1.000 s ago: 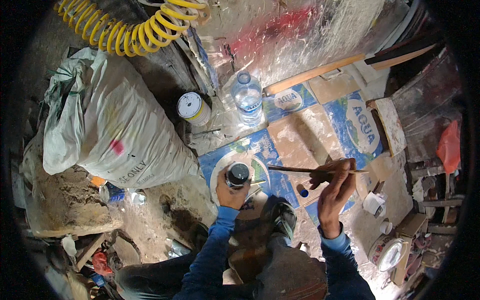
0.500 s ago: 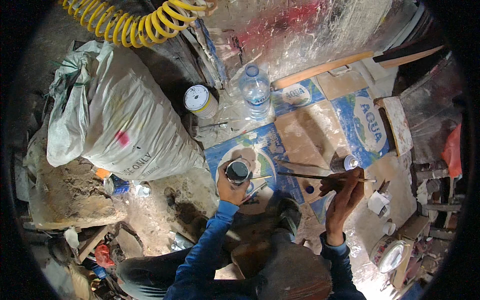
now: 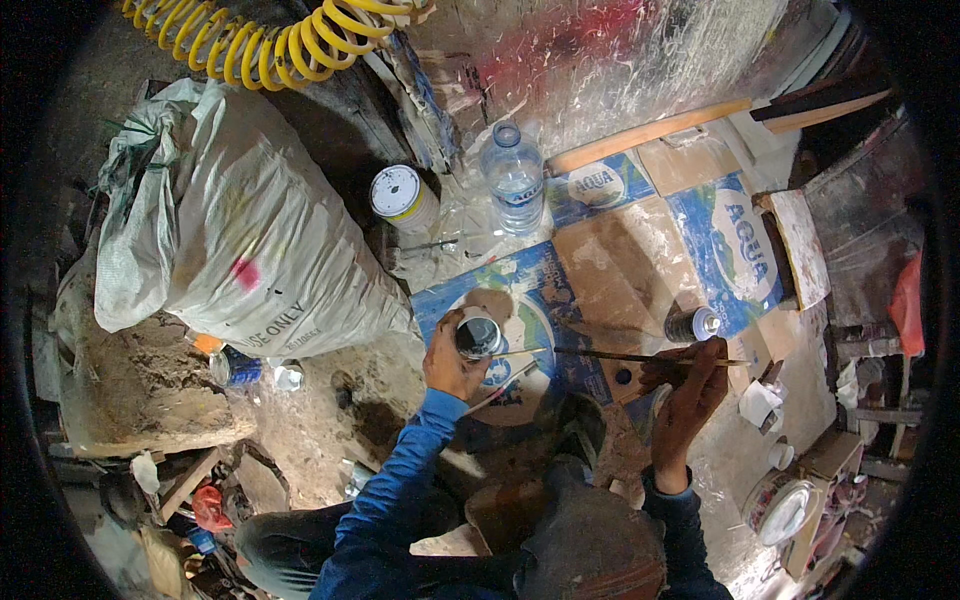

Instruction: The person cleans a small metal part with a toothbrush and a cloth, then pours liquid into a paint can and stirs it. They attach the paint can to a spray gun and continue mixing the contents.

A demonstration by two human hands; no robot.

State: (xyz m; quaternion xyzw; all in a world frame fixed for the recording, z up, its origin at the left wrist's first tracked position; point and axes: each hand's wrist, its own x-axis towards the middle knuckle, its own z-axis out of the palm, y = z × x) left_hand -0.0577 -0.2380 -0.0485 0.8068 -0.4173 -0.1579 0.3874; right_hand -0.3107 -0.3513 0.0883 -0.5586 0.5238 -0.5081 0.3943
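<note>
Over a blue-and-brown flattened cardboard point(image 3: 625, 245), my left hand point(image 3: 457, 368) is wrapped around a small open cup point(image 3: 478, 335) with a dark, shiny inside. Two thin pale sticks show beside that hand's fingers; whether it grips them I cannot tell. My right hand point(image 3: 698, 385) pinches a long thin paintbrush point(image 3: 625, 355), held nearly level with its dark tip pointing left toward the cup. The tip is apart from the cup. Just beyond my right fingers is a small dark bottle point(image 3: 690, 325) with a whitish top.
A clear plastic bottle point(image 3: 513, 185) and a white paint can point(image 3: 404, 197) stand at the back. The big white sack point(image 3: 260, 230) fills the left. Overhead hangs a yellow coiled hose point(image 3: 270, 50). A wooden strip point(image 3: 650, 137) lies behind the cardboard; a round tub point(image 3: 782, 510) sits lower right.
My left hand has shifted slightly left and turned the cup, so a paler reflection shows inside it. My right hand and the paintbrush have hardly moved.
</note>
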